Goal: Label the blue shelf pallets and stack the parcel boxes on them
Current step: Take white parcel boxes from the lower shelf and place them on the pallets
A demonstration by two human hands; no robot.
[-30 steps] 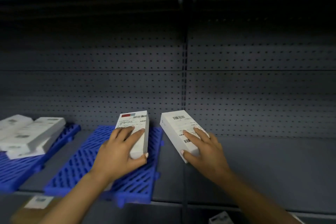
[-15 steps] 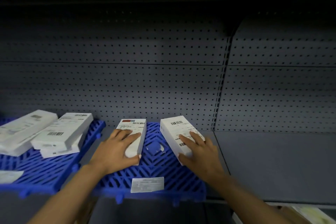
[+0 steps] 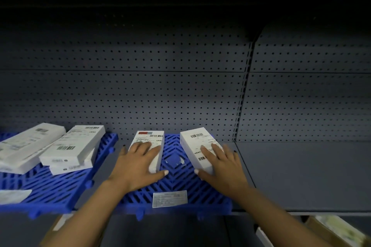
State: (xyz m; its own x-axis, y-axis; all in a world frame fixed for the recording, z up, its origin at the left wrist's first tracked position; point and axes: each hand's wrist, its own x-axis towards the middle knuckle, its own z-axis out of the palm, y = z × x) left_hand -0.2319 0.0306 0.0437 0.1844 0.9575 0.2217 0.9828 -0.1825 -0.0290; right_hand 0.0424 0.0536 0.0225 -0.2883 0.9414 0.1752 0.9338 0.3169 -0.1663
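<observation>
Boxes: left box (image 3: 149,147) under left hand (image 3: 138,163), right box (image 3: 197,147) under right hand (image 3: 219,163), both flat on pallet (image 3: 176,184). Fingers lie over tops, thumbs at near ends. Likely light, stiff cardboard; best gripped by the long sides.

The centre pallet (image 3: 176,184) is bright blue with a chevron-slatted grid, and carries a pale grey label (image 3: 169,198) with faint print at its front edge. The left pallet (image 3: 50,188) is the same blue with slanted slats. The parcel boxes are white: the left-hand box (image 3: 149,147) shows a red and grey-blue band above black barcodes, the right-hand box (image 3: 197,146) only black barcodes and text. The back panel (image 3: 140,90) is dark grey-blue, dotted with rows of black holes.
</observation>
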